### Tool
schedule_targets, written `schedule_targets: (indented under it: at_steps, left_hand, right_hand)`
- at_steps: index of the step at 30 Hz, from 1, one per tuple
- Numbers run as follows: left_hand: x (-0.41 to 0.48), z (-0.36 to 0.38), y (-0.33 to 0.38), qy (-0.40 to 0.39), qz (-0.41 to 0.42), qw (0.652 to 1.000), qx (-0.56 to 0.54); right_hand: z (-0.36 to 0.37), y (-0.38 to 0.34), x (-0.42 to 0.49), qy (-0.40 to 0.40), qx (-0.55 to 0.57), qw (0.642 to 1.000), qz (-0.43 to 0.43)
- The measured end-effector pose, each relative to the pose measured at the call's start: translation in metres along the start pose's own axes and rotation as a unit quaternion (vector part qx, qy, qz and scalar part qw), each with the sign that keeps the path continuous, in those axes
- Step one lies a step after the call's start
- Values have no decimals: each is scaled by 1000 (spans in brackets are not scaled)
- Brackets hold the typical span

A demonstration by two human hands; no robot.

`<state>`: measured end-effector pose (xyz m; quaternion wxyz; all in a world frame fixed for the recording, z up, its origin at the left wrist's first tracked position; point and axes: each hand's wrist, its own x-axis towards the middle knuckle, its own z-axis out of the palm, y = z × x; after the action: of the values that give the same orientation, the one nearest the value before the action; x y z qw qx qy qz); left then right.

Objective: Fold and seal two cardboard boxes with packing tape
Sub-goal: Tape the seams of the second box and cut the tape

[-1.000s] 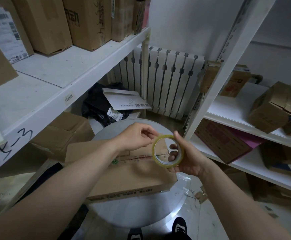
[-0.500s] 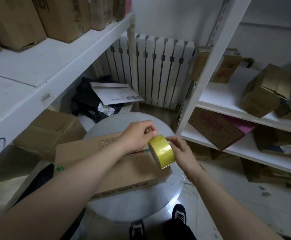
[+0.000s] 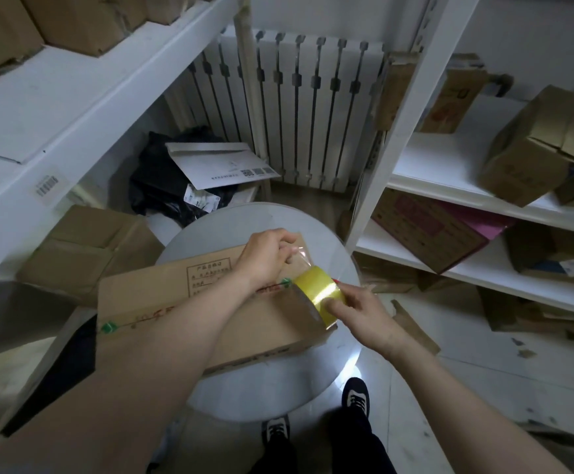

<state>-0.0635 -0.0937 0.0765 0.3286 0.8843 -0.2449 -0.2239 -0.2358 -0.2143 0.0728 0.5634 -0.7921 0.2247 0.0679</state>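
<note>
The tape roll (image 3: pixel 318 292) is glossy yellow plastic, and its loose strip (image 3: pixel 299 256) is clear, shiny film. The cardboard box (image 3: pixel 148 295) is matt brown paperboard, and the pale top of the round table (image 3: pixel 261 388) is smooth and reflective.

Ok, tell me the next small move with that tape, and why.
Probably lower the free tape end and stick it onto the box at the near end of its seam. The left hand pinches that short peeled strip just above the box, the right hand grips the yellow roll right behind it, and the flaps look closed.
</note>
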Motion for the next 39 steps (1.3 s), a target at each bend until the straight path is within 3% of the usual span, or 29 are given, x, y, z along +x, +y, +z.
schedule_targets:
  at_steps: [4,6,9,13,18,24,28,31,34,39]
  left_hand:
    - [22,-25,-1,57,-44,997,-19]
    - [34,-48,-5,77,-60,993,-65]
    - [41,-68,-9,43,-54,996,-64]
    - [39,-49,-3,-31,-45,995,-86]
    - [39,-27,7,-55,-31,990,-123]
    - [33,-31,21,-79,-44,976,-198]
    - [27,-36,25,-124,-40,963,-236]
    - [24,-35,25,-144,-33,959,-240]
    - [22,-32,28,-150,-28,960,-233]
    - [22,-29,32,-154,-8,961,-230]
  right_hand:
    - [-6,29,-7,-31,-210,972,98]
    - [-7,51,-19,-74,-256,952,147]
    - [-9,71,-31,-49,-212,959,182]
    - [-14,45,-22,19,7,990,142]
    - [-24,3,-1,65,149,982,94]
    - [-26,-1,18,136,112,977,118]
    - [-35,0,21,200,-10,970,136]
    - [-40,-7,23,119,-66,983,124]
    - [-40,-15,28,52,-32,994,91]
    - [-38,-23,38,5,-14,999,32]
